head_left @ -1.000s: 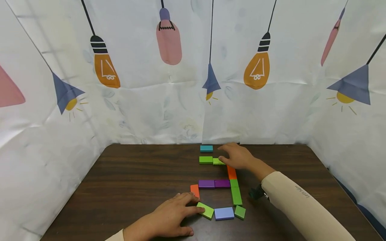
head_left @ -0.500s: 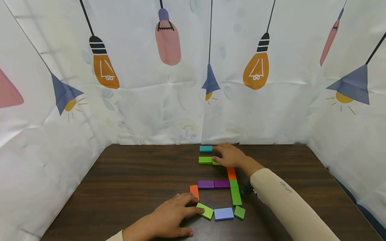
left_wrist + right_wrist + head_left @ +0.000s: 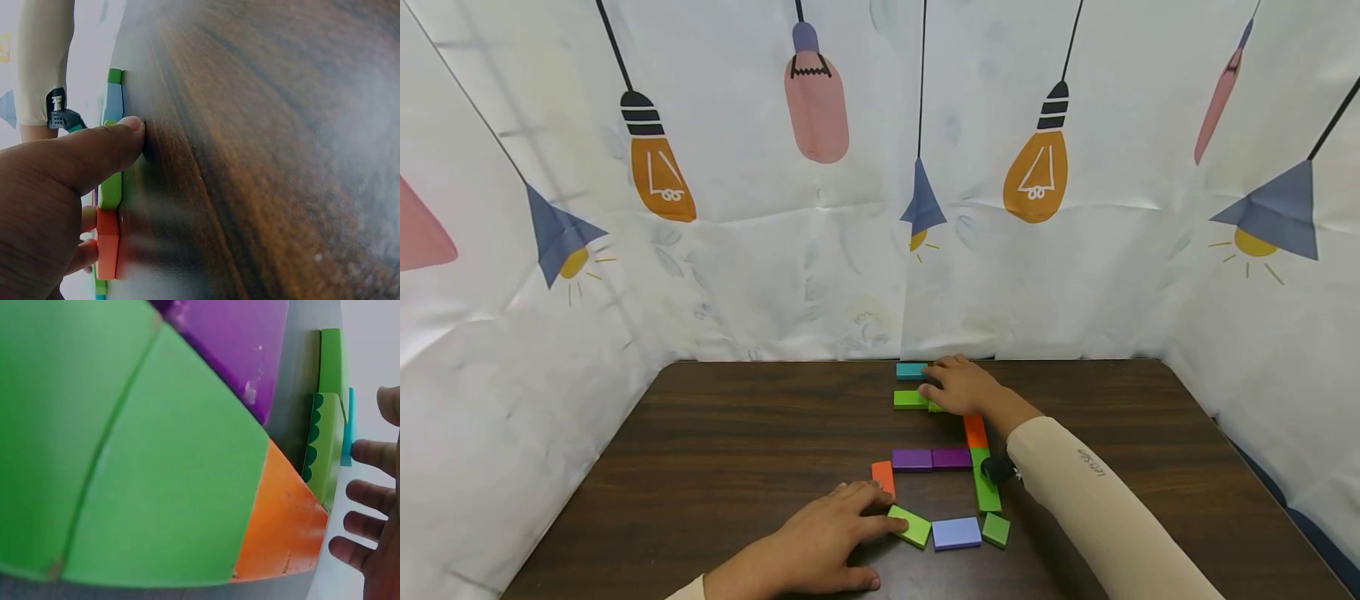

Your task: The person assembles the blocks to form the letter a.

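Observation:
At the table's far edge, my right hand (image 3: 962,387) reaches over the blocks, fingers spread and fairly straight. Its index fingertip is right at the end of a teal block (image 3: 908,372); the thumb is over a lime block partly hidden under the hand. Beside that lies another lime block (image 3: 910,401). In the right wrist view the teal block (image 3: 347,450) shows behind the fingers (image 3: 365,495). My left hand (image 3: 827,537) rests at the front, its index finger on a lime block (image 3: 916,528) and other fingers by an orange block (image 3: 882,475).
Two purple blocks (image 3: 912,460) lie in a row, meeting a column of green blocks (image 3: 988,492) and an orange block (image 3: 975,431). A light blue block (image 3: 957,533) and a small green block (image 3: 996,530) are in front. A patterned cloth (image 3: 850,275) hangs behind the dark wooden table (image 3: 700,467).
My right hand has moved left along the far edge, bringing its index finger up to the teal block. The left hand and the front blocks have stayed in place.

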### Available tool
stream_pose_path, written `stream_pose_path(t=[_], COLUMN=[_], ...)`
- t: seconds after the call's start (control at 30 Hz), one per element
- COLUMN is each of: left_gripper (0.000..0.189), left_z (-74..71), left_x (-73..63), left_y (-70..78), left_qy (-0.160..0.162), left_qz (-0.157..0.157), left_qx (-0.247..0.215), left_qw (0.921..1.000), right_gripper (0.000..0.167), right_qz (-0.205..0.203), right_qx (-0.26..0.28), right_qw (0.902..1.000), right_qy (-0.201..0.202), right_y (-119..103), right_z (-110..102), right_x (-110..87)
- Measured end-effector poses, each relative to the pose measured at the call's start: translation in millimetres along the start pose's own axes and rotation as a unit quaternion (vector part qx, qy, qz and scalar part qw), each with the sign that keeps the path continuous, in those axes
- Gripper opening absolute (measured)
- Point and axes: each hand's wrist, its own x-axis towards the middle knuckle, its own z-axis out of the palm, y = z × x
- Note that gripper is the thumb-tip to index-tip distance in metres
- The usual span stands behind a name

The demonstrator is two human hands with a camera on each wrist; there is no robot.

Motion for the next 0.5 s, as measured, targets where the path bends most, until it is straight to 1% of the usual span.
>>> stream_pose_path(t=[0.2, 0.3, 0.5], left_gripper=[0.063, 0.063, 0.064], left_z=[-0.2, 0.0, 0.8], left_x=[0.1, 0.0, -0.4], left_y=[-0.1, 0.1, 0.0], left_qy=[0.004, 0.005, 0.003], left_qz=[0.006, 0.007, 0.002], left_qx=[0.003, 0.003, 0.007], left_qw=[1.0, 1.0, 1.0], right_gripper=[0.05, 0.048, 0.045], right_qz=[0.007, 0.013, 0.028], right_qx=[-0.005, -0.01, -0.004], right_qw=[0.9998, 0.9995, 0.9989], right_qy=[0.02, 0.028, 0.037], right_y=[7, 14, 33], right_z=[-1, -2, -4], right_x=[-0.6, -3.5, -10.1])
